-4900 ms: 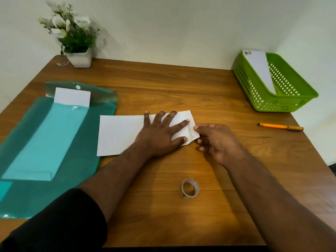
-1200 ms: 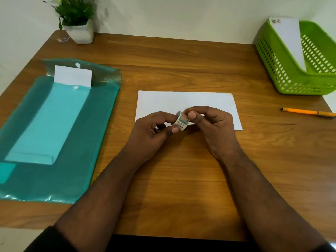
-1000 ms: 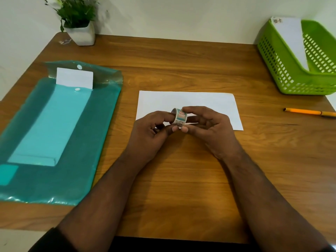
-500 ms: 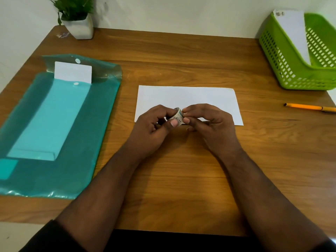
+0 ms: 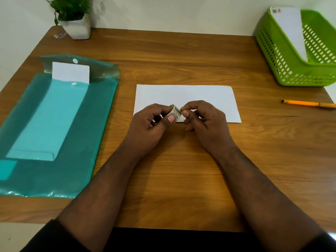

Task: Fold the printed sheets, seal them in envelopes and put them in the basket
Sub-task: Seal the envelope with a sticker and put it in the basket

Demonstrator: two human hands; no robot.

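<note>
Fingers of the left hand (image 5: pixel 145 130) curl round the tape roll (image 5: pixel 175 113); right hand (image 5: pixel 205 119) fingertips pinch at its edge.

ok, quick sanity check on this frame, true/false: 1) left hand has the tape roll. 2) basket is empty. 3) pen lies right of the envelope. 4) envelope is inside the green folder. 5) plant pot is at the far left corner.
1) True: the left hand grips the tape roll, and the right hand pinches at its edge.
2) False: the basket holds a white envelope leaning inside.
3) True: the pen lies right of the envelope on the table.
4) False: that envelope lies on bare wood, right of the folder.
5) True: plant pot.
</note>
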